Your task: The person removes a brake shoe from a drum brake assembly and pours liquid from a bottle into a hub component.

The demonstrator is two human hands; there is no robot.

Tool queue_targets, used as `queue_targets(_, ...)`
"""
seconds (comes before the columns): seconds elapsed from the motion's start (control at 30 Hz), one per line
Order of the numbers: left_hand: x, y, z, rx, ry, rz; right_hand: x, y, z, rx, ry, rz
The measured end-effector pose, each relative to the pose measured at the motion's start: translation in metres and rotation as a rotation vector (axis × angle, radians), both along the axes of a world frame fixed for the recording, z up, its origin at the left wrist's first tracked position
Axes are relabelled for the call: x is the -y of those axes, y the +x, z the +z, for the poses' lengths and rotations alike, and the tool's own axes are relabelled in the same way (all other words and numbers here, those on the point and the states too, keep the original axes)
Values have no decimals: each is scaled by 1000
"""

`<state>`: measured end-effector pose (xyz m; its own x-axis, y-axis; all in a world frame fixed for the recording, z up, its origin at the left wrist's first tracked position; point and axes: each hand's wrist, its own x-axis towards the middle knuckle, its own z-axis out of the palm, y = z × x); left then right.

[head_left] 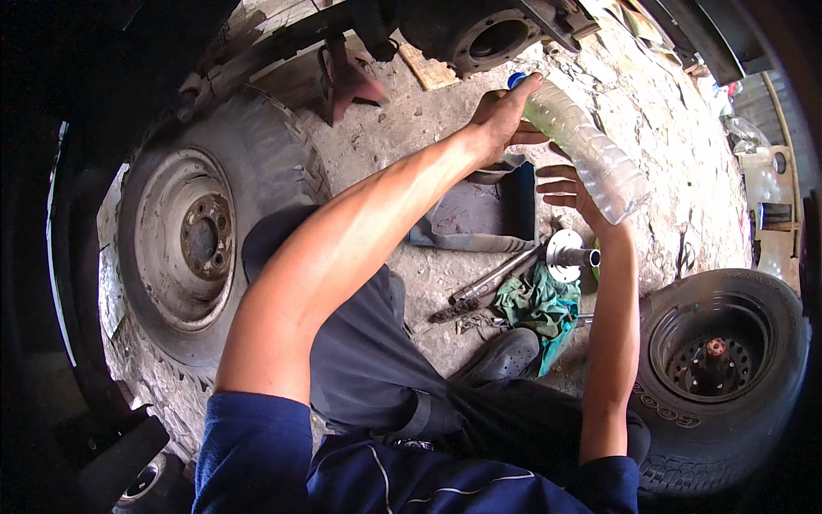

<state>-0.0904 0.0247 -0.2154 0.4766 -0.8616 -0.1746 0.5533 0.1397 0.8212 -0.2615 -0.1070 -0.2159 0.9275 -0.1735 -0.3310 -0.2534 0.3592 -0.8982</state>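
Note:
A clear, ribbed plastic bottle [591,154] slants across the upper right of the view, its blue cap [515,80] at the upper left end. My left hand [503,122] grips its neck end, thumb along the top by the cap. My right hand [584,195] is under the lower half of the bottle, with its fingers stretched to the left and apart. Whether its palm touches the bottle is hard to tell. Below the hands lies a dark open tray [527,201] with grey sides. Above the cap hangs a metal axle housing [492,43] with a round flanged opening.
A muddy wheel [180,231] stands at left, and another tyre [728,377] lies at right. A flanged metal spindle [567,255], a green rag [539,300] and metal bars [492,278] lie on the rough ground. A reddish jack stand [349,84] is at the back.

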Motion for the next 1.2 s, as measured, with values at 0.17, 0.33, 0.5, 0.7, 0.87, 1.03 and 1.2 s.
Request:
queue_targets(0.17,5,-6,-7,47,87,-27,-26,19,-51,157,-661,-270)
queue_targets(0.33,-1,-5,-4,295,233,-83,-49,38,-32,417,-490,-657)
queue_targets(0.5,-1,22,-30,-110,337,263,-44,59,-14,494,-355,-809)
queue_targets(0.7,2,40,-33,-230,292,490,-57,77,-17,396,-228,-825)
queue_targets(0.87,5,41,-30,-289,230,525,-53,85,-13,359,-203,-845)
queue_targets(1.03,6,50,-35,-291,216,556,-41,93,-2,414,-152,-939)
queue_targets(1.2,7,45,-33,-248,208,526,-15,91,-3,427,-52,-1028)
